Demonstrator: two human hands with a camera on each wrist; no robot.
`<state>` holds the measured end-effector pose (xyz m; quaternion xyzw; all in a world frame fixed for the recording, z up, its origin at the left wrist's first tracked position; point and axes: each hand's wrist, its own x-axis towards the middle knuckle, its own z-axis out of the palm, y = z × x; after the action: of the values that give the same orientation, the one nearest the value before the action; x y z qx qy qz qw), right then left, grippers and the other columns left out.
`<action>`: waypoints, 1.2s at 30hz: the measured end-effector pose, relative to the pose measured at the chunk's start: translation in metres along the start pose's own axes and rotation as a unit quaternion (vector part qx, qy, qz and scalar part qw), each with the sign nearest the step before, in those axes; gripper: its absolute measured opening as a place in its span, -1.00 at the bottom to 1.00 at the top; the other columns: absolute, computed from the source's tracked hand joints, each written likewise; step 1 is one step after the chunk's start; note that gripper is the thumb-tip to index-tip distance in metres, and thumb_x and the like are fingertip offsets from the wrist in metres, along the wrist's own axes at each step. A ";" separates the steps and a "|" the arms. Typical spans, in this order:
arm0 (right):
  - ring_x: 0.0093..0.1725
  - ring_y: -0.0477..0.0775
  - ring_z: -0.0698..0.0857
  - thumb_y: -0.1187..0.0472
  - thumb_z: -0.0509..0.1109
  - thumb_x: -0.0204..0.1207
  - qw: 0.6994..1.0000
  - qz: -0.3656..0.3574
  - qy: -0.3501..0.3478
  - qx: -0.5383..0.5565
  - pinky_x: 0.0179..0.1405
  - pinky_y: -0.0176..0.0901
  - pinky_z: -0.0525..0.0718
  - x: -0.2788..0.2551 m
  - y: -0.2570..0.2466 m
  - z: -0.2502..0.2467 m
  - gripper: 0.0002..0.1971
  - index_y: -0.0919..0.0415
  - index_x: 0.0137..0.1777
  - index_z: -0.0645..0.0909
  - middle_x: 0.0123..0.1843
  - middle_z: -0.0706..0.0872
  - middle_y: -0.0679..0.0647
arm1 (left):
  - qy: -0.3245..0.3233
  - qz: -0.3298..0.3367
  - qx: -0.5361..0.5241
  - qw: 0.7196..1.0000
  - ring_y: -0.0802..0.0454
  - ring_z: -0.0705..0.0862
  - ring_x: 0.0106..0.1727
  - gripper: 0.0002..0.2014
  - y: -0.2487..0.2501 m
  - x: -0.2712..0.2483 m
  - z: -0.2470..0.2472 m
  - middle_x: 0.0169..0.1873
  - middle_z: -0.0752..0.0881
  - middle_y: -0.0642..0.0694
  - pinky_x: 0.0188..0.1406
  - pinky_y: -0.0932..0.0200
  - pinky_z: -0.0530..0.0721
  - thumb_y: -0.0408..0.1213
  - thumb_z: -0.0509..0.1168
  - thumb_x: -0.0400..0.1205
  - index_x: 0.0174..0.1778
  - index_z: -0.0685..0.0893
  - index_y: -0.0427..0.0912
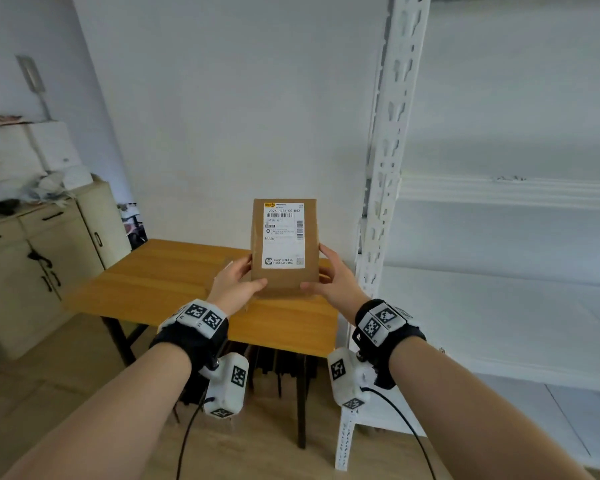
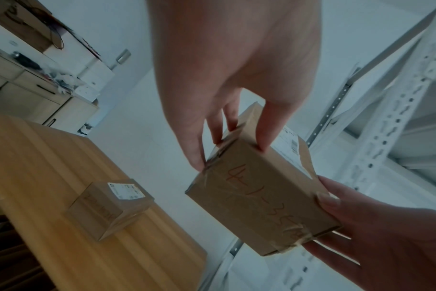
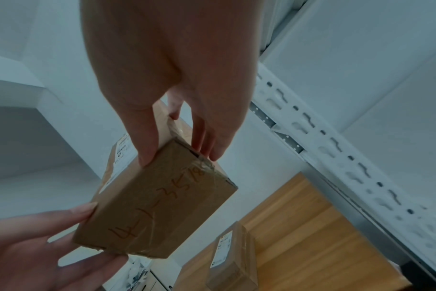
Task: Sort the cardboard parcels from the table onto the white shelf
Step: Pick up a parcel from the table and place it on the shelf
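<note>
A brown cardboard parcel point(image 1: 284, 282) with a white shipping label stands upright in the air above the wooden table point(image 1: 174, 271). My left hand point(image 1: 253, 273) grips its lower left side and my right hand point(image 1: 314, 268) grips its lower right side, thumbs on the front face. In the left wrist view the parcel point(image 2: 259, 196) shows a taped underside with handwriting, pinched by my left hand point(image 2: 232, 155). In the right wrist view my right hand point(image 3: 178, 157) pinches the same parcel point(image 3: 157, 198). A second small parcel point(image 2: 110, 206) lies on the table.
The white shelf point(image 1: 499, 306) stands to the right of the table, its post point(image 1: 385, 168) close to my right hand. Stacked parcels point(image 3: 227, 261) sit on the table below. A beige cabinet point(image 1: 49, 254) with clutter stands at the left.
</note>
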<state>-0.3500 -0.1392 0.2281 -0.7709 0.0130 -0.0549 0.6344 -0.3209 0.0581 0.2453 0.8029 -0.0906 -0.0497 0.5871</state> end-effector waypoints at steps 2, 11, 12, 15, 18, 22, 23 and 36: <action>0.46 0.15 0.54 0.36 0.56 0.34 1.000 -0.002 -0.002 0.001 0.42 0.25 0.56 -0.031 0.001 -0.011 -0.07 -0.08 0.62 0.14 0.46 0.57 0.17 | 0.003 -0.002 -0.010 1.000 -0.08 0.56 0.45 -0.32 0.007 -0.030 0.014 0.46 0.55 -0.09 0.45 -0.19 0.53 -0.45 0.41 0.51 0.55 0.37 -0.10; 0.42 0.17 0.56 0.36 0.55 0.36 1.000 -0.005 0.013 -0.001 0.37 0.12 0.60 -0.149 -0.012 -0.078 -0.08 -0.04 0.63 0.12 0.44 0.56 0.20 | -0.020 0.016 -0.018 1.000 -0.04 0.50 0.50 -0.27 0.042 -0.127 0.076 0.51 0.51 -0.08 0.51 -0.19 0.46 -0.44 0.44 0.48 0.57 0.34 -0.07; 0.41 0.17 0.57 0.35 0.56 0.36 1.000 -0.006 0.021 -0.001 0.35 0.10 0.61 -0.158 -0.013 -0.087 -0.09 -0.03 0.62 0.13 0.44 0.56 0.21 | -0.026 0.022 -0.015 0.999 -0.04 0.49 0.51 -0.26 0.048 -0.134 0.084 0.52 0.50 -0.08 0.51 -0.20 0.46 -0.43 0.45 0.48 0.58 0.33 -0.07; 0.40 0.16 0.59 0.37 0.55 0.36 0.999 -0.009 0.046 -0.002 0.39 0.13 0.59 -0.183 -0.019 -0.113 -0.10 0.01 0.62 0.15 0.44 0.57 0.24 | -0.046 0.044 -0.004 0.998 -0.04 0.47 0.52 -0.26 0.068 -0.151 0.107 0.53 0.47 -0.09 0.49 -0.22 0.47 -0.41 0.44 0.49 0.58 0.32 -0.07; 0.38 0.17 0.61 0.40 0.54 0.37 0.997 -0.016 0.073 0.000 0.37 0.10 0.59 -0.205 -0.027 -0.143 -0.13 0.00 0.60 0.18 0.42 0.59 0.24 | -0.071 0.074 -0.002 0.995 -0.03 0.46 0.53 -0.27 0.089 -0.162 0.131 0.53 0.47 -0.08 0.47 -0.18 0.50 -0.45 0.43 0.50 0.59 0.31 -0.09; 0.37 0.16 0.62 0.39 0.54 0.37 0.994 -0.027 0.109 -0.007 0.35 0.07 0.60 -0.226 -0.041 -0.182 -0.13 -0.03 0.60 0.19 0.41 0.61 0.22 | -0.096 0.103 -0.006 0.990 -0.01 0.48 0.51 -0.27 0.119 -0.167 0.160 0.51 0.50 -0.05 0.48 -0.15 0.50 -0.46 0.45 0.48 0.57 0.35 -0.07; 0.37 0.15 0.62 0.40 0.53 0.37 0.993 -0.030 0.118 -0.009 0.33 0.05 0.60 -0.229 -0.045 -0.191 -0.13 -0.03 0.60 0.19 0.40 0.62 0.22 | -0.103 0.109 -0.007 0.989 -0.01 0.48 0.51 -0.26 0.126 -0.167 0.168 0.50 0.51 -0.05 0.48 -0.16 0.50 -0.46 0.46 0.47 0.57 0.36 -0.07; 0.19 0.06 0.70 0.40 0.47 0.45 0.983 -0.076 0.168 -0.023 0.19 -0.13 0.58 -0.220 -0.108 -0.283 -0.16 -0.05 0.64 0.18 0.30 0.71 0.18 | -0.135 0.167 -0.079 0.973 -0.03 0.52 0.47 -0.30 0.213 -0.119 0.228 0.46 0.55 -0.06 0.15 0.00 0.66 -0.37 0.48 0.48 0.54 0.40 -0.04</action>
<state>-0.6026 -0.3747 0.3724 -0.7638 0.0622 -0.2316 0.5993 -0.4980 -0.1930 0.3755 0.7132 -0.2979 -0.0657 0.6310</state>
